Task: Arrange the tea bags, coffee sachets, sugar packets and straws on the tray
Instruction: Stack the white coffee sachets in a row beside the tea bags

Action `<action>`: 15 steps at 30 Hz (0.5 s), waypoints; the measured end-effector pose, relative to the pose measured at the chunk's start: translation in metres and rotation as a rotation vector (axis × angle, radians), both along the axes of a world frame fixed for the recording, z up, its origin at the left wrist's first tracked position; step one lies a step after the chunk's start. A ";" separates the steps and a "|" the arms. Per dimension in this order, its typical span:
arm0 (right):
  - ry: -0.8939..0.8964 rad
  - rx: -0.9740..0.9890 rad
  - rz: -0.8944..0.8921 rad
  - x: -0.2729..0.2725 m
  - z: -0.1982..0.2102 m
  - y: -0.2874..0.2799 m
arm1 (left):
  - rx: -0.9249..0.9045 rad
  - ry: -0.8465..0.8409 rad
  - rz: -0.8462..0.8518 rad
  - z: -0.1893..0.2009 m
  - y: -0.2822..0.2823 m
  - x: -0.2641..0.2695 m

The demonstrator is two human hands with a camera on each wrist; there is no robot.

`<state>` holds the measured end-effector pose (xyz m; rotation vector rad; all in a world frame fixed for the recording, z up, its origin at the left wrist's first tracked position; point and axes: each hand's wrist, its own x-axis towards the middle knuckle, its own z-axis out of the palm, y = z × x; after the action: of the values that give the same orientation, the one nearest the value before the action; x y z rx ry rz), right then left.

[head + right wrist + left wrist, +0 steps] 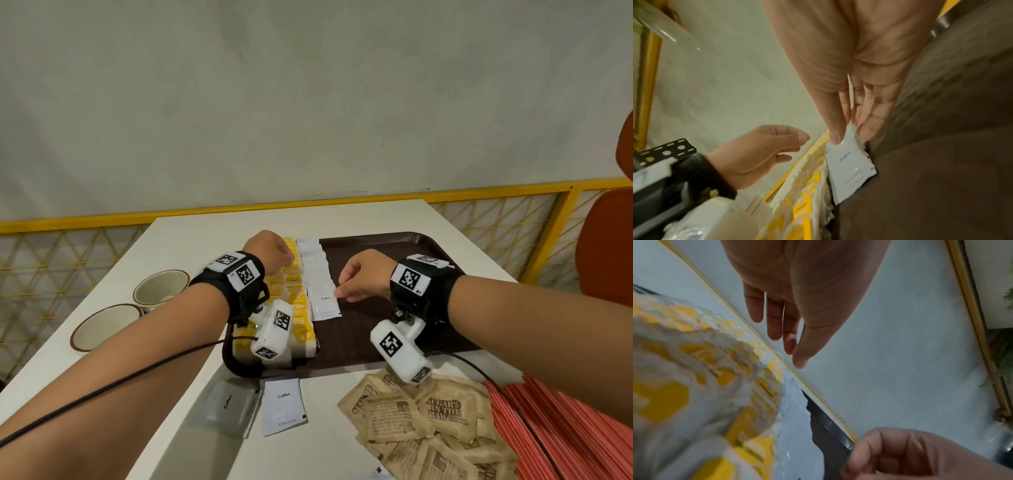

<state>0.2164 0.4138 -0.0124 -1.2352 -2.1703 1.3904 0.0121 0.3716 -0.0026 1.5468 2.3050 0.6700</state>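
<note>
A white coffee sachet (851,164) on the brown tray (394,322) is pinched by the right hand (364,275). The left hand (270,253) is held relaxed above the yellow tea bags (291,291), and nothing is grasped.

The left wrist camera (272,330) hides part of the tea bags (294,291); the straws (561,431) and sugar packets (424,428) run off the head view's bottom edge

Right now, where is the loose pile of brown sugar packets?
In the head view, the sugar packets lie on the white table, in front of the tray, left of the red straws.
</note>
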 end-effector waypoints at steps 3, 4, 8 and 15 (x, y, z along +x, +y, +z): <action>-0.114 0.142 0.078 0.003 -0.002 -0.002 | -0.031 0.004 0.006 0.003 0.003 -0.008; -0.177 0.218 0.102 0.002 -0.004 -0.003 | -0.039 0.014 0.007 0.005 0.004 -0.009; -0.294 0.333 0.155 -0.011 -0.011 0.000 | -0.065 0.060 -0.012 0.008 0.011 -0.002; -0.333 0.306 0.180 -0.023 -0.014 0.008 | -0.170 0.158 -0.103 0.001 0.023 0.016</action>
<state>0.1938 0.4221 -0.0261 -1.2493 -2.6553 0.9084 0.0276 0.3949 -0.0013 1.6773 2.3048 0.3281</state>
